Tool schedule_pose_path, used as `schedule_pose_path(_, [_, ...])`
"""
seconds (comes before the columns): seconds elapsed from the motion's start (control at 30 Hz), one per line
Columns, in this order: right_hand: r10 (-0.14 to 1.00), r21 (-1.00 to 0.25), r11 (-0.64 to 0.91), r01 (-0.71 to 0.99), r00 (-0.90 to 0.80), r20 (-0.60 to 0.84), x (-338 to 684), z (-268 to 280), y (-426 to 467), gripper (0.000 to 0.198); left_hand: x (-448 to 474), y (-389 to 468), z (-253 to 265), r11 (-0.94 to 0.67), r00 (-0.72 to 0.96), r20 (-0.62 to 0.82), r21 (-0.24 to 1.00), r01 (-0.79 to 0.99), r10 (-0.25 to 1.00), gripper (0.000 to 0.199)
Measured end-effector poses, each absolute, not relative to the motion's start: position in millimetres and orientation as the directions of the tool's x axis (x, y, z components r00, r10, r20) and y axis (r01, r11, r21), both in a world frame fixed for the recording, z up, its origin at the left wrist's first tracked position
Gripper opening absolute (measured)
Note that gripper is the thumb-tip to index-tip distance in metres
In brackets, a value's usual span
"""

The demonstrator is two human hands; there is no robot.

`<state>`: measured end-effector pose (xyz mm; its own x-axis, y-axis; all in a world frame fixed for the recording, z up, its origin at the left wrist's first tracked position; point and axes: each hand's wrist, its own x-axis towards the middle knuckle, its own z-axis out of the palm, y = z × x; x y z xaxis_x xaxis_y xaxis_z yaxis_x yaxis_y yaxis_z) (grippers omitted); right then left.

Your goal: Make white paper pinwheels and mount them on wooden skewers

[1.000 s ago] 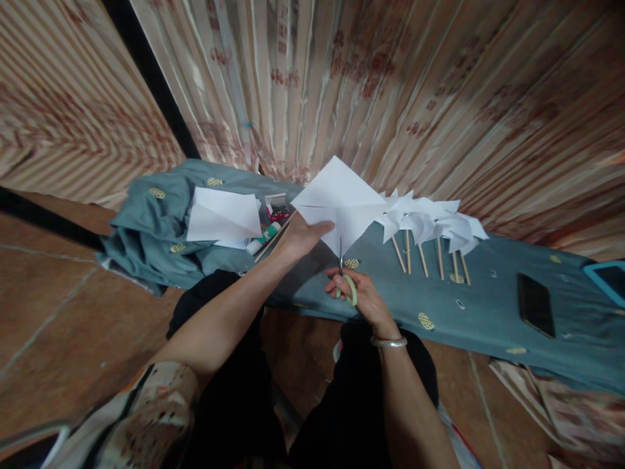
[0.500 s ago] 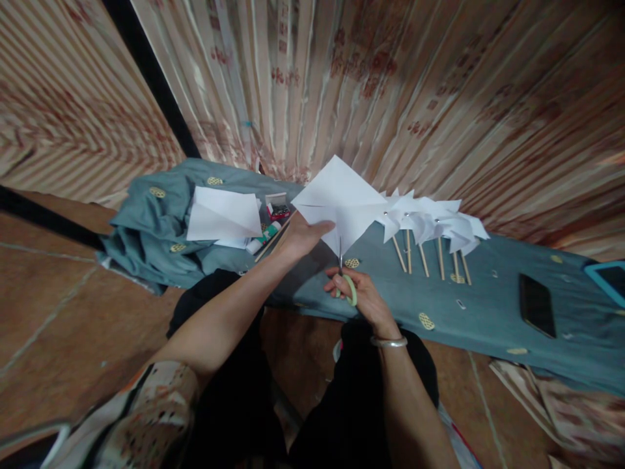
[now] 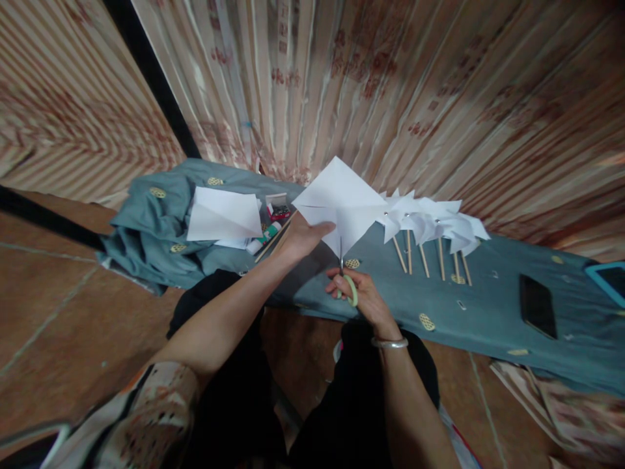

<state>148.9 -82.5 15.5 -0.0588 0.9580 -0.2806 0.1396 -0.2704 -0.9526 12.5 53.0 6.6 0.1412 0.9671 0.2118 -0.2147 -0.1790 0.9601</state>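
Observation:
A square sheet of white paper (image 3: 342,189) is held up corner-on in front of me, with slits running in from its left and lower corners. My left hand (image 3: 307,236) grips it near the lower left, thumb on top and the other fingers hidden beneath. In my right hand (image 3: 359,286) is a pair of scissors (image 3: 352,291) with light green handles. Their blades point away from me and lie at the paper's lower corner, along the slit there. Several white paper pinwheels (image 3: 424,221) on wooden sticks lie just right of the sheet.
A green-grey cloth (image 3: 312,293) with yellow motifs covers the narrow surface. To the left lie a stack of paper (image 3: 224,215), a small red and white box (image 3: 278,207), a glue stick (image 3: 263,238) and thin sticks (image 3: 274,242). A dark phone (image 3: 537,306) rests at right, near a blue-edged object (image 3: 608,280).
Almost nothing differs. Both hands, the paper and the scissors keep nearly the same place, with only a very slight shift in the view.

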Motion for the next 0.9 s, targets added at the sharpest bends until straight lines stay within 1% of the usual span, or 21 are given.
schedule_pose_path(0.13, [0.960,-0.957,-0.261,0.130,-0.069,-0.271,148.9,15.8,-82.9,0.055,11.8,52.8,7.6,-0.166,0.143,0.193,0.969,-0.181,0.971,0.061])
schedule_pose_path(0.27, [0.958,-0.955,-0.267,0.130,-0.068,-0.278,148.6,16.7,-83.4,0.055,12.0,53.2,6.3,-0.146,0.122,0.175,0.966,-0.214,0.977,0.063])
schedule_pose_path(0.5, [0.956,-0.955,-0.280,0.096,-0.063,-0.286,147.7,18.0,-82.7,0.056,11.3,54.6,4.9,-0.209,0.144,0.242,0.955,-0.211,0.960,0.059])
schedule_pose_path(0.73, [0.953,-0.953,-0.295,0.076,-0.046,-0.299,147.1,16.3,-81.8,0.057,11.9,55.5,4.7,-0.185,0.144,0.223,0.954,-0.234,0.964,0.058])
schedule_pose_path(0.9, [0.951,-0.951,-0.305,0.057,-0.032,-0.307,146.4,14.6,-80.7,0.058,11.7,55.2,7.8,-0.182,0.136,0.211,0.963,-0.198,0.968,0.056])
